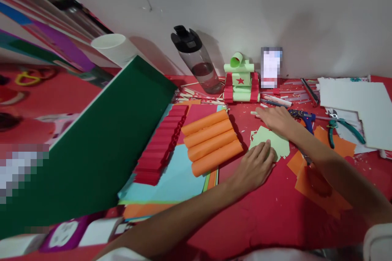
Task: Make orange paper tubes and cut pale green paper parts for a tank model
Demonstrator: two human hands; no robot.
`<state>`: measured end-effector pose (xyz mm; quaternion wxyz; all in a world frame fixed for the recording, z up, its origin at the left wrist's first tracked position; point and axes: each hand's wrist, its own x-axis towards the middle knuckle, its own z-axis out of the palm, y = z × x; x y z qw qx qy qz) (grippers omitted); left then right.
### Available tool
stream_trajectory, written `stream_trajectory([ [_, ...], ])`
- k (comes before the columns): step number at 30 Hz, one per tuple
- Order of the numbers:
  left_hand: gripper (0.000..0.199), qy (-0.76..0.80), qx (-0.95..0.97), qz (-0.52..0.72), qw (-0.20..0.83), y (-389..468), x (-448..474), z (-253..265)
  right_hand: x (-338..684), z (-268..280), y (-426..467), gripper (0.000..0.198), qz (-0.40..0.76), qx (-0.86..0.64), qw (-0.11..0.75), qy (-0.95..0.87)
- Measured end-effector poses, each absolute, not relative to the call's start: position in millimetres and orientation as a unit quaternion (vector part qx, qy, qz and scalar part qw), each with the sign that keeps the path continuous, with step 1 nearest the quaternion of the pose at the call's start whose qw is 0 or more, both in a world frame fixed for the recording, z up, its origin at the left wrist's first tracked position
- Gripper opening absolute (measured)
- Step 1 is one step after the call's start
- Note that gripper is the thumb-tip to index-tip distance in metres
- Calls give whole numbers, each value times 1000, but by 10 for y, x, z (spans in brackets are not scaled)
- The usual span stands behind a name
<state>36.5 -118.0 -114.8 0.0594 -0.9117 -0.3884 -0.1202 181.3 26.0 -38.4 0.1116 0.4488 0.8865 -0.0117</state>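
A cut piece of pale green paper (279, 143) with ragged edges lies on the red tabletop. My left hand (257, 163) rests flat on its near left part, fingers stretched out. Just beyond the paper, my right hand (275, 120) has its fingertips closed on a small pale strip (254, 113), whose exact kind I cannot make out. To the left lie four joined orange paper rolls (211, 142) and a pleated red paper strip (163, 144). Against the wall stands a pale green and red paper tank model (241, 79) with a red star.
A clear water bottle (203, 69) and a phone (271, 67) stand at the wall. On the right are a blue glue gun (308, 119), green-handled pliers (349, 128), orange paper scraps (318, 189) and white boards (372, 106). A dark green board (101, 142) leans on the left.
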Motion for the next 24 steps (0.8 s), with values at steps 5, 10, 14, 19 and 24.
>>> stream_trajectory([
  [5,39,-388,-912,-123,58,-1177,358,-1144,1833,-460,238,42,3,423,114,899],
  [10,38,-382,-914,-125,60,-1168,353,-1115,1762,-501,260,40,8,400,117,909],
  [14,37,-382,-913,-126,64,-1161,355,-1095,1707,-486,307,41,-11,412,139,901],
  [19,36,-381,-914,-126,60,-1156,359,-1089,1757,-331,234,47,-17,462,145,875],
  [24,36,-382,-912,-140,59,-1154,355,-1128,2113,-89,-40,43,-26,529,140,837],
])
